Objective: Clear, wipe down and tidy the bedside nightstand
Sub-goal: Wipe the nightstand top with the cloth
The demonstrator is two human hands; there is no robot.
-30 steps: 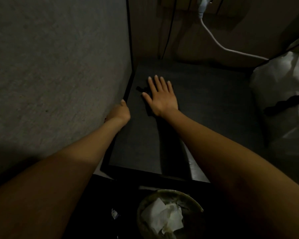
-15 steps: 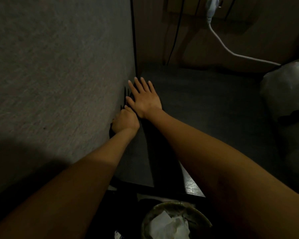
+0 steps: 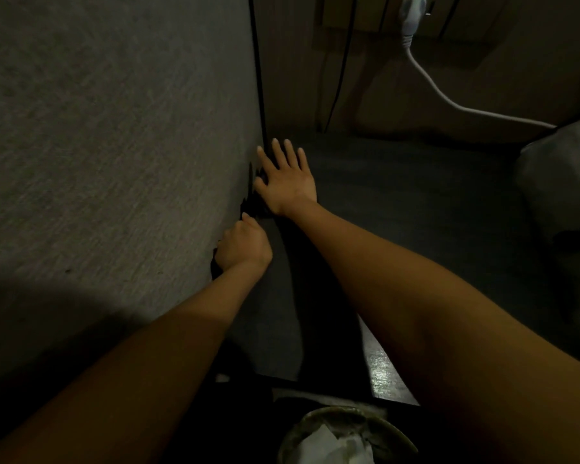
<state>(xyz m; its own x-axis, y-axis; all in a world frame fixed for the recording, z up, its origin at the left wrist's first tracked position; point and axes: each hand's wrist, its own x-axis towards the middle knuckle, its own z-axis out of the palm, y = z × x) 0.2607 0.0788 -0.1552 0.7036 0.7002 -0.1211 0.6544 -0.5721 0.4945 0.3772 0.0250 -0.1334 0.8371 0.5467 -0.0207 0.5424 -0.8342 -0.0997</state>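
Dark nightstand, right hand flat on it

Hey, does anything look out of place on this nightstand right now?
A small dark object, too dim to identify, sits jammed at the nightstand's left edge against the grey wall, beside the flat right hand. Otherwise nothing stands out.
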